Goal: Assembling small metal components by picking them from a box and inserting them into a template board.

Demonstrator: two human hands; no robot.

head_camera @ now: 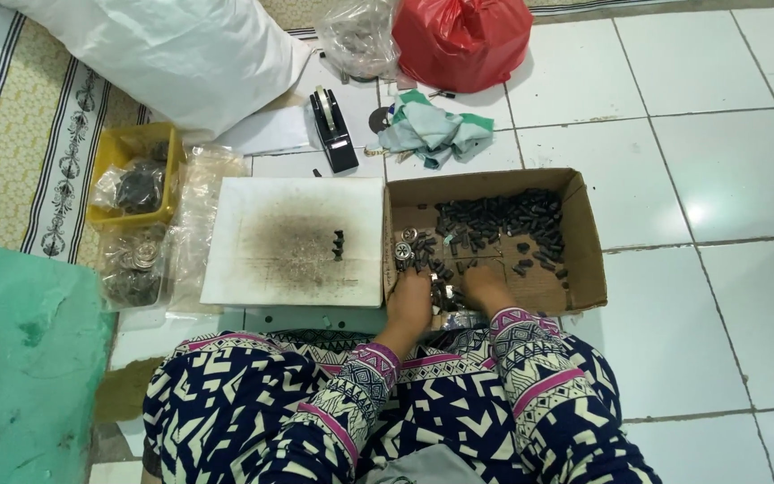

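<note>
Small dark parts (503,220) fill the cardboard box (584,242), heaped mostly in its far half, with a looser scatter trailing toward the near-left corner. A few shiny metal rings (402,250) sit at the box's left wall, just beyond the left hand.

Left hand (410,300): inside the box at the near-left corner, fingers curled down into the scatter, touching parts. Looks partly closed, can't tell if anything is actually gripped.

Right hand (485,285): also in the box, just right of the left hand, near edge, fingers bent down onto the box floor among loose parts. Whether it has hold of any can't be told either. The main heap lies beyond both hands, toward the far-right of the box.

Relative to the box:
- touching its left wall: white board (253,269) with a dark smudge in the middle and a small cluster of dark pieces (339,244) standing on it
- beyond its far-left corner: black tape dispenser (333,130), crumpled green-white cloth (432,133)
- further beyond: red plastic bag (463,40), clear bag (360,36), big white sack (172,54)
- well left, past the board: yellow tray (105,166) with bagged parts, more clear bags (136,264) near it
</note>
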